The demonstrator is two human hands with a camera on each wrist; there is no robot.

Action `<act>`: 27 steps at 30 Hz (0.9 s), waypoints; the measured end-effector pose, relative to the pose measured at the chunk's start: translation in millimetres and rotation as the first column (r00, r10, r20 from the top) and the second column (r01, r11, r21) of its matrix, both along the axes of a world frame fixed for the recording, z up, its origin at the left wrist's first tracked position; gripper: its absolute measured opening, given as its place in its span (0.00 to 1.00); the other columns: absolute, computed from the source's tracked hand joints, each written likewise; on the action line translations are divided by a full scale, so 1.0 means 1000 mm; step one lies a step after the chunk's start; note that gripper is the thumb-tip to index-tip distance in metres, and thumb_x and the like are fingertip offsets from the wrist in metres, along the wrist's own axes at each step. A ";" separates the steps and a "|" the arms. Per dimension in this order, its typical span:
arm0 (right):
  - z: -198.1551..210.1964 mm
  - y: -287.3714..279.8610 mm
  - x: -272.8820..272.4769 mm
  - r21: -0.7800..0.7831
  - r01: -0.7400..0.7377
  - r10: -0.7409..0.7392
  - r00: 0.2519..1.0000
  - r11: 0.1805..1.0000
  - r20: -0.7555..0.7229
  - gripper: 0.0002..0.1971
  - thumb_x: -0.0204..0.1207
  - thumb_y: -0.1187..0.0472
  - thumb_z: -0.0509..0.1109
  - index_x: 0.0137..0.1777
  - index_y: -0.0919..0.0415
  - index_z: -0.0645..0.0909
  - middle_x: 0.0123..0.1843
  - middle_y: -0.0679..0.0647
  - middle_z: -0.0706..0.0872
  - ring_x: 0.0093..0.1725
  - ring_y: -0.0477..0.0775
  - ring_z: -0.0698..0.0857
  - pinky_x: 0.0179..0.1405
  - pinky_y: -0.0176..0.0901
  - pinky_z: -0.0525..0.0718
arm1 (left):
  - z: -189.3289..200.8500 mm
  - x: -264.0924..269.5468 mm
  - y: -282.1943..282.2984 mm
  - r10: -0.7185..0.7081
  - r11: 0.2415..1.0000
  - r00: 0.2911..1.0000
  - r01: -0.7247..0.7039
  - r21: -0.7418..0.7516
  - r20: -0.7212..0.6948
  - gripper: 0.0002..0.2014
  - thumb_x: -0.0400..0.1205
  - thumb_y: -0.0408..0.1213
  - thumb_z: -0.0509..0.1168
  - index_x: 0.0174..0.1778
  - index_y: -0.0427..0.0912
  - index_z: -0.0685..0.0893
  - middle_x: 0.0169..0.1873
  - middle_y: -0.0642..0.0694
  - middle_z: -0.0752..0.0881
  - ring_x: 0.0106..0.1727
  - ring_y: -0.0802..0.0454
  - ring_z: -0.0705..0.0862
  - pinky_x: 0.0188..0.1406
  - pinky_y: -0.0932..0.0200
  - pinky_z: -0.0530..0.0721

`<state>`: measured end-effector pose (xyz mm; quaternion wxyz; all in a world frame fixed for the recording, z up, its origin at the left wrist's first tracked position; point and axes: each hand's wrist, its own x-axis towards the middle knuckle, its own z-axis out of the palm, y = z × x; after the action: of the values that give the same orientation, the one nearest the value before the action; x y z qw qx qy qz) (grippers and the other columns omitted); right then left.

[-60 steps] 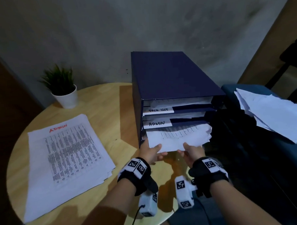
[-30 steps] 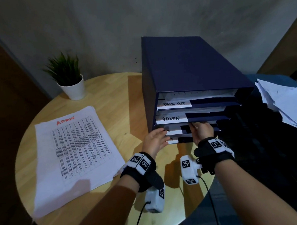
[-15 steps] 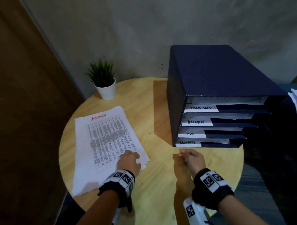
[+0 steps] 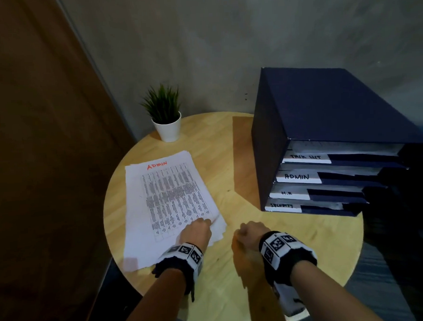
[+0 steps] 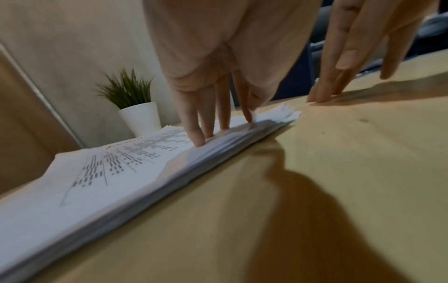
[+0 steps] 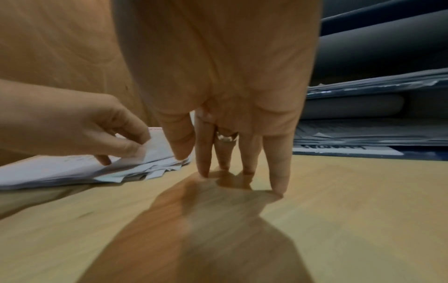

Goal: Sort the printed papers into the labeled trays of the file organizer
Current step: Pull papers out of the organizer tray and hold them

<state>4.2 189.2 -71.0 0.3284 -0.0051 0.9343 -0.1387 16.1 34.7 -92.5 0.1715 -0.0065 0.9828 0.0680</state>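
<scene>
A stack of printed papers (image 4: 169, 206) headed ADMIN in red lies on the left of the round wooden table (image 4: 306, 241). My left hand (image 4: 196, 230) rests on the stack's near right corner. Its thumb and forefinger pinch the lifted corner of the top sheet (image 6: 145, 153), and the other fingers (image 5: 201, 137) press down on the stack. My right hand (image 4: 250, 232) holds nothing, its straight fingertips (image 6: 203, 172) touching bare table beside the stack. The navy file organizer (image 4: 325, 116) stands at the right, with trays labelled TASK LIST, ADMIN (image 4: 297, 176), H.R and SECURITY, all holding papers.
A small green plant in a white pot (image 4: 166, 128) stands at the table's back edge. A brown door (image 4: 36, 168) is at the left and a grey wall behind. Dark furniture (image 4: 402, 224) sits to the right of the table.
Both hands pushed a sheet into a lower tray, then left the organizer. The left hand went to the stack and pinched its top corner. The right hand came down onto the table.
</scene>
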 end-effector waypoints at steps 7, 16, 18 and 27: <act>0.001 0.002 -0.015 -0.252 0.292 -0.286 0.956 0.923 0.062 0.28 0.84 0.43 0.51 0.67 0.65 0.80 0.71 0.63 0.79 0.70 0.62 0.77 0.66 0.46 0.72 | 0.011 0.022 0.007 -0.092 0.972 0.994 0.079 0.223 0.051 0.16 0.83 0.30 0.52 0.60 0.33 0.81 0.58 0.33 0.82 0.58 0.34 0.82 0.56 0.45 0.80; -0.019 0.004 0.000 -0.369 0.501 -0.483 0.863 0.783 0.146 0.06 0.72 0.73 0.72 0.38 0.65 0.80 0.42 0.62 0.84 0.46 0.57 0.79 0.49 0.46 0.79 | 0.020 0.056 0.001 -0.269 0.819 0.948 0.131 0.559 0.171 0.10 0.84 0.37 0.58 0.46 0.36 0.81 0.37 0.41 0.82 0.44 0.43 0.81 0.46 0.57 0.74; -0.022 0.007 0.001 -0.364 0.516 -0.501 0.854 0.775 0.143 0.08 0.71 0.75 0.72 0.40 0.64 0.77 0.37 0.57 0.81 0.46 0.57 0.80 0.47 0.44 0.79 | 0.023 0.049 -0.010 -0.167 0.776 0.963 -0.005 0.631 0.213 0.16 0.85 0.45 0.58 0.47 0.38 0.85 0.35 0.49 0.81 0.43 0.46 0.82 0.48 0.58 0.78; -0.041 0.002 -0.011 -0.245 0.429 -0.416 0.903 0.869 0.106 0.06 0.74 0.70 0.66 0.40 0.59 0.75 0.51 0.58 0.80 0.50 0.56 0.78 0.48 0.40 0.76 | 0.037 -0.040 -0.081 0.483 0.701 0.869 -0.459 0.546 0.110 0.15 0.86 0.36 0.53 0.65 0.39 0.79 0.65 0.38 0.82 0.60 0.40 0.84 0.57 0.54 0.82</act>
<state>-6.5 191.0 -111.6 0.3095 0.1593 0.8776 -0.3296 -23.5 -46.2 -55.2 0.1223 -0.2058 0.8883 0.3919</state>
